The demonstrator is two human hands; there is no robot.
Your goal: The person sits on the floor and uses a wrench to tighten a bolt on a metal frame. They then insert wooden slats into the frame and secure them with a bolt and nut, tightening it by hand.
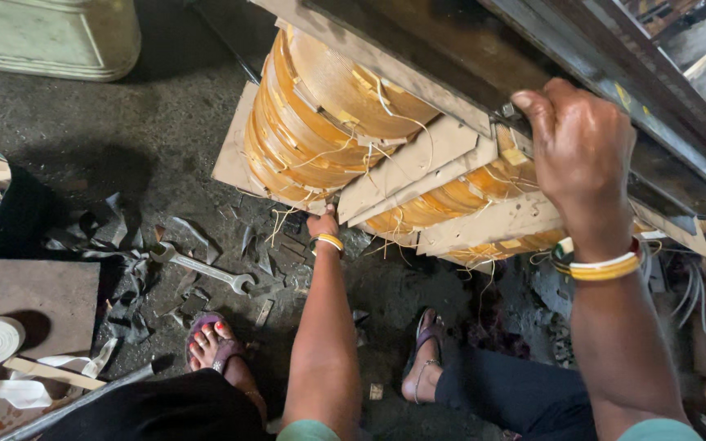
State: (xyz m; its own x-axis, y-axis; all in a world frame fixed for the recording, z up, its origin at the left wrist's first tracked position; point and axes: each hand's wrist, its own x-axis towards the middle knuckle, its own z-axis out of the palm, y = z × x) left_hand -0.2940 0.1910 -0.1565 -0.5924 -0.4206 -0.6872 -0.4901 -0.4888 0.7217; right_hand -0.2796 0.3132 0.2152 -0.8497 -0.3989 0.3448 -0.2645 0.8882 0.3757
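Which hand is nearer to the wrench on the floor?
Left. The left hand reaches under the coils, just right of the wrench; the right hand is up on the frame, far right.

The right hand [578,147] is raised high and close, closed into a loose fist with the knuckles up and the thumb tucked at its far side. Its wrist bends slightly, ringed by yellow and white bangles [605,267], and the forearm drops straight back toward the body. The left hand [323,224] reaches lower and further out, arm nearly straight, fingers hidden from view beyond the wrist, where a yellow bangle [329,241] sits. Both sleeves end above the elbow. Below the arms, two sandalled feet [214,343] are planted apart, toes pointing outward.
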